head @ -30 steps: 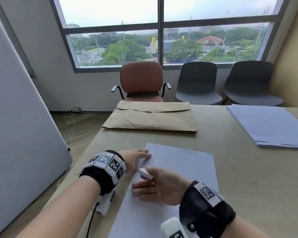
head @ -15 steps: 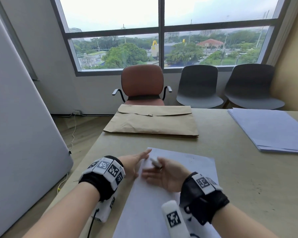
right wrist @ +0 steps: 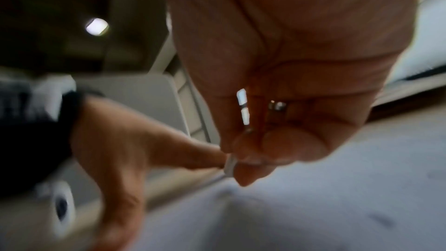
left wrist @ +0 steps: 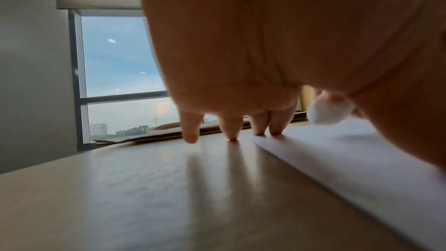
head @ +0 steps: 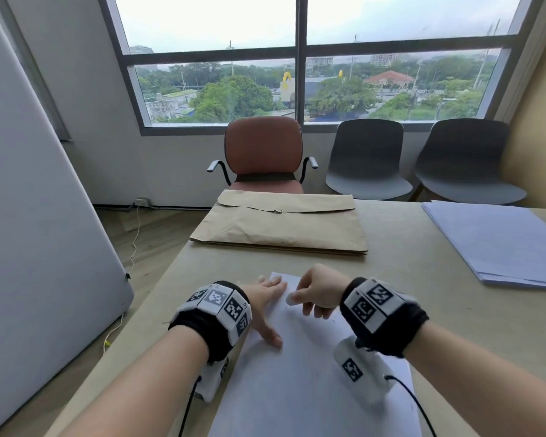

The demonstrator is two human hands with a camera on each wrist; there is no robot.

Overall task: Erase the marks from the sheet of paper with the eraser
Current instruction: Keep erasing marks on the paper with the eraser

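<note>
Beige table [head: 423, 298] faces three chairs [head: 364, 156] under a window [head: 300, 58].

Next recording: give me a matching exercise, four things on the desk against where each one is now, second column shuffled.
Things:
1. eraser
2. left hand
3. brown envelope
4. stack of paper

Places:
A. far right of the desk
B. pinched in the right hand
C. far edge, before the red chair
D. flat on the sheet of paper's left edge

Pairs: 1-B, 2-D, 3-C, 4-A
</note>
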